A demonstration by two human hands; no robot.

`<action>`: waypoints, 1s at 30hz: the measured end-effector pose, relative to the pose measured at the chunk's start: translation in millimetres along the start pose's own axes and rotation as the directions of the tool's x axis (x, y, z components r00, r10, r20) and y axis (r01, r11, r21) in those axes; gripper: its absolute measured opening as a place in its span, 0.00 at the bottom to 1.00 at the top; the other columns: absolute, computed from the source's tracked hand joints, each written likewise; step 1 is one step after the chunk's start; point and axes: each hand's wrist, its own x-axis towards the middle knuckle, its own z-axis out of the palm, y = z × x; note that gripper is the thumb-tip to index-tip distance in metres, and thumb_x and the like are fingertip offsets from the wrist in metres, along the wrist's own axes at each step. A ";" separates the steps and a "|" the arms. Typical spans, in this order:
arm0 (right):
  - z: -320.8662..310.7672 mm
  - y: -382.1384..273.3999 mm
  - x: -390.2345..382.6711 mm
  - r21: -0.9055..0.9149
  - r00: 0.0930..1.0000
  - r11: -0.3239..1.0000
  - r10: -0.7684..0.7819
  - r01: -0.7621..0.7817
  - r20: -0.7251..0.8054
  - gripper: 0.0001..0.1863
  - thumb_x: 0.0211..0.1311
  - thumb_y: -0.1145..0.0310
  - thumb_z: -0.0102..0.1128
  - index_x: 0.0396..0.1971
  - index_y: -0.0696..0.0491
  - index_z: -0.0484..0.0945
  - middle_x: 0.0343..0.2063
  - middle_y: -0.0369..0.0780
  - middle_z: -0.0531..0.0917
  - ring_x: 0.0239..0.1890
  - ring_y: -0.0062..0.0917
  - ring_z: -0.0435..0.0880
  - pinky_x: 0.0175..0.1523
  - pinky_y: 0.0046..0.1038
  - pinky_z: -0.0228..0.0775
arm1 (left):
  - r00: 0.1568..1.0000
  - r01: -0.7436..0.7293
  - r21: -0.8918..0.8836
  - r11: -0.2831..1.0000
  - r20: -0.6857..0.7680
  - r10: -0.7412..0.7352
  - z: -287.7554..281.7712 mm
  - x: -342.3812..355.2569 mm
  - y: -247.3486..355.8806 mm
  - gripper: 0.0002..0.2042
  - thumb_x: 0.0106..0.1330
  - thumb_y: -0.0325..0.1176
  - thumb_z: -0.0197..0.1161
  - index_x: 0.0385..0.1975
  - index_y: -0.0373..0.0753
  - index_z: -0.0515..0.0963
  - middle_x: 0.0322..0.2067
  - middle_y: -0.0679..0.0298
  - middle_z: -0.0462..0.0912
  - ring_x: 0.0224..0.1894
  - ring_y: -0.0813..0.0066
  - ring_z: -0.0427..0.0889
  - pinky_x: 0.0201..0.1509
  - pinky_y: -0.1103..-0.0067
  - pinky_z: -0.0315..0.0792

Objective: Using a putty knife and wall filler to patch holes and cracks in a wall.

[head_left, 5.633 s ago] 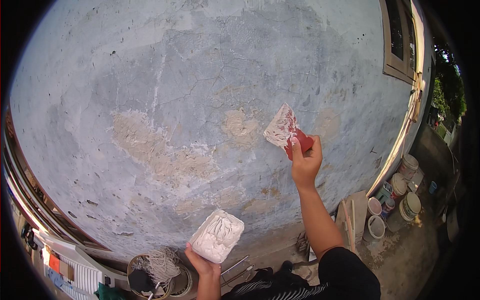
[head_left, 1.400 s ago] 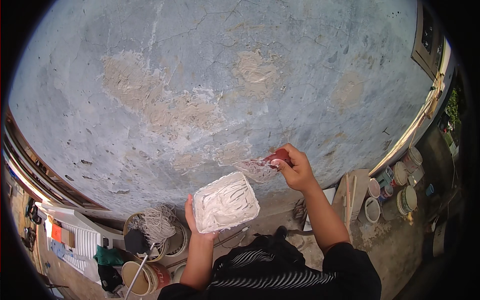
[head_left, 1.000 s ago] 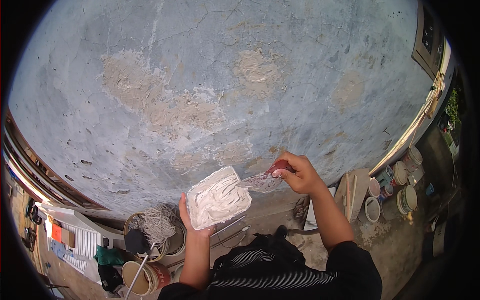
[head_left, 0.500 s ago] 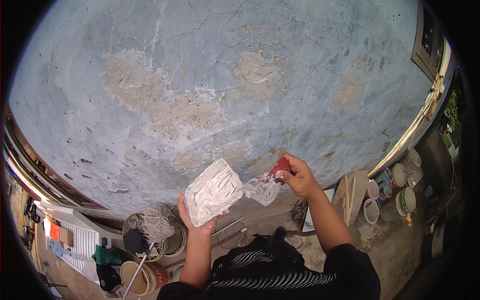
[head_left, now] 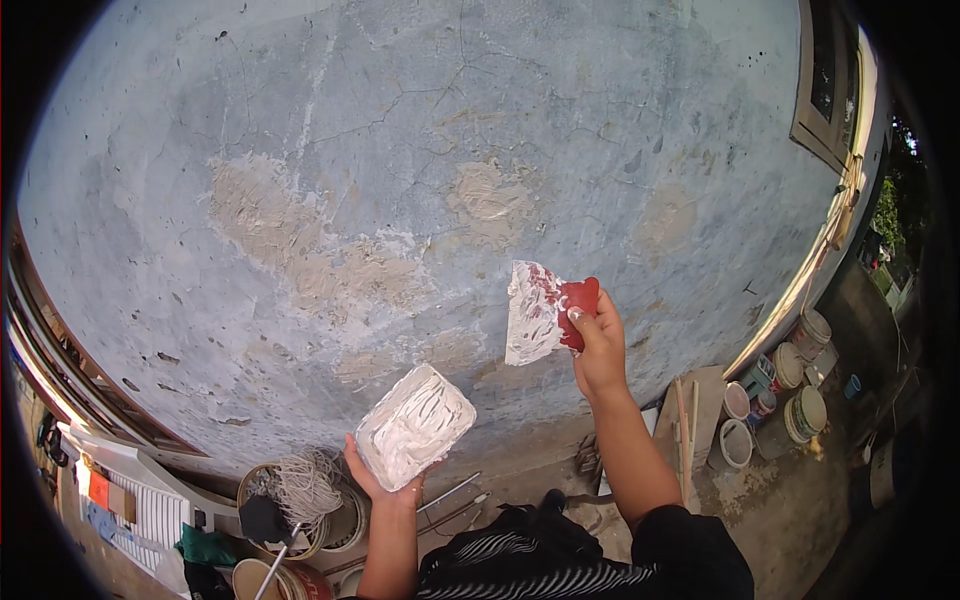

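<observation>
Fingers of the right hand pinch the red scraper before the wall; the left hand grips the white tray lower down, seemingly keeping its paste within reach.

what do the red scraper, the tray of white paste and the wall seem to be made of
Red scraper: probably plastic, smooth and evenly coloured where bare. Tray: perhaps thin plastic, judging by its narrow rim; white paste hides most of it. Wall: likely painted plaster, matte, finely cracked.
</observation>
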 end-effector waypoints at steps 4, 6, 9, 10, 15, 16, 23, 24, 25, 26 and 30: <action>-0.6 -4.2 23.4 -0.197 0.968 0.952 -0.246 0.232 -0.046 0.13 0.68 0.80 0.51 0.52 0.58 0.71 0.44 0.38 0.82 0.44 0.17 0.81 0.50 0.22 0.74 | 1.000 -0.008 -0.044 0.999 -0.011 0.007 -4.1 -1.2 1.2 0.44 0.62 0.67 0.43 0.71 0.37 0.56 0.66 0.44 0.64 0.58 0.32 0.73 0.34 0.36 0.79; 1.7 -8.4 32.5 -0.176 0.948 0.941 -0.308 0.290 -0.081 0.11 0.68 0.80 0.52 0.49 0.57 0.72 0.43 0.38 0.82 0.42 0.16 0.80 0.48 0.20 0.73 | 1.000 -0.013 -0.064 0.998 0.006 0.014 -6.4 -2.4 3.2 0.44 0.62 0.67 0.43 0.71 0.37 0.56 0.66 0.44 0.64 0.58 0.31 0.73 0.34 0.36 0.78; -5.2 -8.7 44.1 -0.258 0.916 0.902 -0.384 0.345 -0.116 0.08 0.69 0.78 0.55 0.46 0.56 0.71 0.40 0.36 0.81 0.40 0.15 0.79 0.47 0.20 0.73 | 0.999 -0.033 -0.036 0.999 0.001 0.033 -9.2 -4.0 6.5 0.44 0.62 0.67 0.42 0.71 0.37 0.56 0.66 0.44 0.64 0.58 0.32 0.73 0.34 0.36 0.78; -6.0 -8.4 46.9 -0.258 0.914 0.900 -0.389 0.351 -0.115 0.08 0.69 0.78 0.55 0.46 0.56 0.71 0.40 0.36 0.81 0.40 0.15 0.79 0.47 0.20 0.73 | 0.999 -0.039 -0.033 0.999 -0.011 0.038 -9.4 -4.1 7.1 0.44 0.62 0.67 0.42 0.71 0.37 0.56 0.66 0.44 0.64 0.58 0.32 0.73 0.34 0.36 0.78; -14.2 -1.1 57.2 -0.355 0.853 0.842 -0.489 0.406 -0.185 0.08 0.68 0.78 0.55 0.45 0.57 0.71 0.37 0.35 0.80 0.36 0.13 0.77 0.41 0.18 0.71 | 0.996 -0.061 -0.008 0.998 -0.062 0.060 -15.2 -3.9 9.8 0.45 0.62 0.67 0.41 0.71 0.37 0.56 0.66 0.44 0.65 0.58 0.33 0.74 0.33 0.36 0.78; -15.7 0.2 57.2 -0.354 0.850 0.841 -0.492 0.410 -0.185 0.08 0.68 0.78 0.55 0.45 0.57 0.71 0.37 0.35 0.80 0.36 0.13 0.77 0.41 0.18 0.71 | 0.997 -0.055 -0.008 0.998 -0.060 0.055 -14.0 -4.6 9.9 0.45 0.62 0.68 0.41 0.71 0.37 0.57 0.65 0.45 0.66 0.58 0.33 0.74 0.33 0.36 0.79; -8.9 10.8 60.2 -0.551 0.799 0.722 -0.581 0.419 -0.155 0.06 0.65 0.77 0.59 0.40 0.58 0.72 0.32 0.37 0.81 0.32 0.16 0.79 0.37 0.21 0.71 | 0.998 -0.041 0.007 0.999 -0.054 0.041 -15.2 -1.5 7.7 0.45 0.62 0.69 0.41 0.71 0.38 0.57 0.65 0.46 0.68 0.58 0.34 0.74 0.33 0.38 0.79; -7.4 9.0 56.6 -0.551 0.799 0.722 -0.581 0.419 -0.155 0.06 0.65 0.77 0.59 0.40 0.58 0.72 0.32 0.37 0.81 0.32 0.16 0.79 0.37 0.21 0.71 | 0.998 -0.041 0.007 0.999 -0.054 0.041 -15.5 -1.5 7.8 0.45 0.62 0.69 0.41 0.71 0.38 0.57 0.65 0.46 0.68 0.58 0.34 0.74 0.33 0.38 0.79; -6.5 7.5 52.1 -0.670 0.784 0.625 -0.612 0.400 -0.104 0.06 0.64 0.78 0.60 0.38 0.58 0.73 0.32 0.38 0.81 0.31 0.19 0.79 0.35 0.23 0.71 | 0.997 -0.041 0.007 0.999 -0.064 0.042 -15.3 -1.8 7.9 0.45 0.61 0.69 0.41 0.71 0.39 0.57 0.65 0.46 0.67 0.59 0.34 0.74 0.33 0.38 0.79; -5.7 5.2 48.6 -0.773 0.772 0.512 -0.634 0.373 -0.048 0.05 0.62 0.78 0.60 0.36 0.58 0.73 0.31 0.40 0.82 0.30 0.21 0.80 0.34 0.25 0.71 | 0.996 -0.042 0.008 0.999 -0.074 0.042 -15.2 -2.1 7.2 0.45 0.61 0.69 0.41 0.71 0.39 0.57 0.65 0.46 0.67 0.59 0.34 0.74 0.33 0.37 0.79; 7.3 1.1 41.1 -0.823 0.680 0.282 -0.716 0.492 0.161 0.05 0.59 0.80 0.60 0.33 0.59 0.73 0.29 0.44 0.79 0.28 0.36 0.80 0.32 0.32 0.72 | 0.998 -0.030 -0.005 1.000 -0.052 0.029 -13.8 -0.8 5.1 0.45 0.61 0.69 0.42 0.71 0.39 0.57 0.66 0.46 0.66 0.59 0.33 0.74 0.34 0.36 0.78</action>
